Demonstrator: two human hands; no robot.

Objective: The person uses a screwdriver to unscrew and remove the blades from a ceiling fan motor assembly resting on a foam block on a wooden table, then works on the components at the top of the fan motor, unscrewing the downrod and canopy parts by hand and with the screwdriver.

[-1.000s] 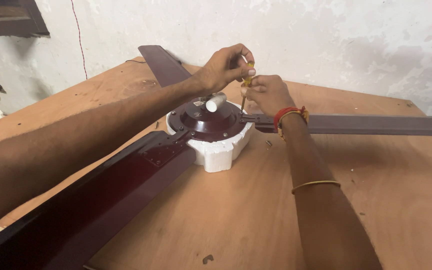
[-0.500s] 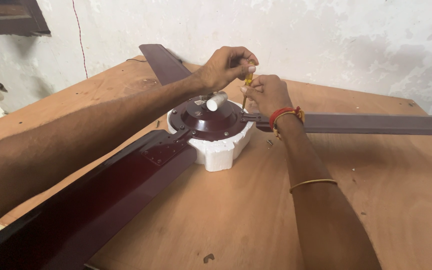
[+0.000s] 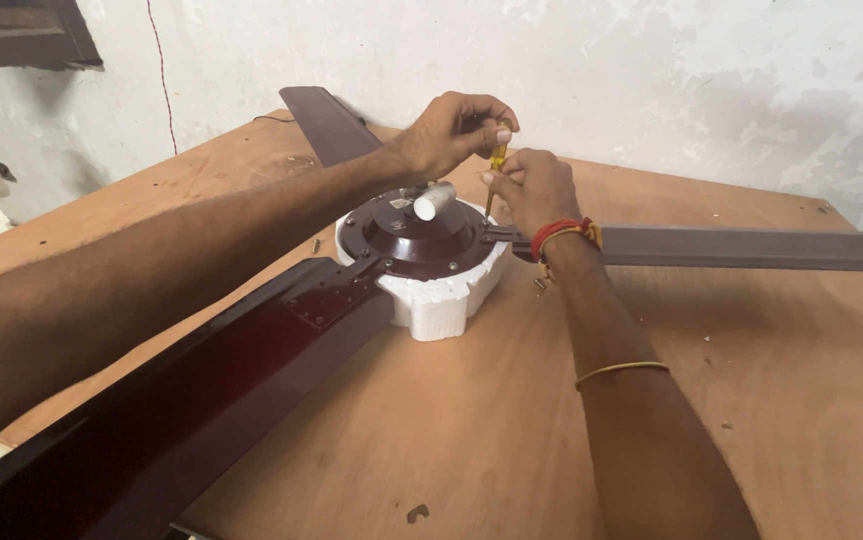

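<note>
Both hands grip one yellow-handled screwdriver (image 3: 497, 165) — left hand (image 3: 452, 130) fingers closed on its handle, right hand (image 3: 530, 185) fingers pinching the shaft — above the fan motor (image 3: 417, 235).

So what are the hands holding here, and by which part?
A screwdriver: left hand grips the yellow handle's top, right hand pinches the shaft lower down, over the fan motor.

A big brown wooden counter (image 3: 432, 440) fills most of the view. Behind the counter stands a white wall (image 3: 652, 80) with grey, patchy spots. A thin red wire (image 3: 164, 80) hangs down the wall. Above the counter's left corner is a dark window frame (image 3: 22, 35).
</note>
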